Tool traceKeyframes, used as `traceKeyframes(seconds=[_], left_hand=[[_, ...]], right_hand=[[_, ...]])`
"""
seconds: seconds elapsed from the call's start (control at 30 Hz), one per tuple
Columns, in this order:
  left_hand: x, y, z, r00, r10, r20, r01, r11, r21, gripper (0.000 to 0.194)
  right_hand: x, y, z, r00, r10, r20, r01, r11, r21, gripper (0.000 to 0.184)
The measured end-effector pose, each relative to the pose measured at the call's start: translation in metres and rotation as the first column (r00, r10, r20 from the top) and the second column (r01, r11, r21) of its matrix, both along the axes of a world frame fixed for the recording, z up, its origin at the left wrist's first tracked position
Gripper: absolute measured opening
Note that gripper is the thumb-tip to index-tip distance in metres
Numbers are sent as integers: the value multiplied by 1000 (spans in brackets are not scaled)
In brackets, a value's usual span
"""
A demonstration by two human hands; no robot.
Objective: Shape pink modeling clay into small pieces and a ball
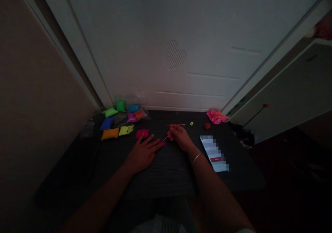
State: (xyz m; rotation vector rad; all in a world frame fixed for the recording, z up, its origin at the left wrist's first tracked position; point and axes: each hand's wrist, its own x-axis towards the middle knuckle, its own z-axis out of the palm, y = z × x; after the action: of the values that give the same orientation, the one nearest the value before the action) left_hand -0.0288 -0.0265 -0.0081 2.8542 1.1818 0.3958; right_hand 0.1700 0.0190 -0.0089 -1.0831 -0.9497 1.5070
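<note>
My right hand (178, 136) pinches a thin pinkish stick (166, 138), which slants down to the left. Its tip meets a small flat pink piece (162, 143), apparently clay, on the dark table (166, 177). My left hand (144, 152) lies palm down with fingers stretched out, the index fingertip touching that pink piece. Just beyond the left fingers is a larger pink lump (142, 133). Another thin pink tool (181, 124) lies crosswise behind my right hand. The dim light hides finer detail.
Several coloured packets, among them an orange one (110, 133) and a green one (120, 105), lie at the back left. A yellow bit (191, 123), a dark red ball (206, 126) and a pink flower shape (217, 116) sit at the back right, with a lit phone (211, 153) nearer.
</note>
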Motion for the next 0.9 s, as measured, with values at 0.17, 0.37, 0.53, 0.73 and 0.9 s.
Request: traceKeyframes(seconds=[0.17,0.37,0.53,0.73,0.9], left_hand=[[2,0,0,1000,-4,-16,4,1000,5,46],[2,1,-1,1000,-12,-26,12,1000,5,46],[1,1,-1,1000,-17,-22,17,1000,14,45],[1,0,-3,1000,-14,-13,14,1000,11,44],[1,0,-2,1000,-9,-15,9,1000,4,44]], right_hand=[[-3,2,-3,1000,-11,11,11,1000,10,36],[-6,4,-4,994,8,109,-11,1000,28,38],[-8,2,-3,990,24,142,-28,999,29,37],[-10,2,-2,985,21,173,-26,999,30,35],[-9,3,-5,980,18,199,-29,998,53,34]])
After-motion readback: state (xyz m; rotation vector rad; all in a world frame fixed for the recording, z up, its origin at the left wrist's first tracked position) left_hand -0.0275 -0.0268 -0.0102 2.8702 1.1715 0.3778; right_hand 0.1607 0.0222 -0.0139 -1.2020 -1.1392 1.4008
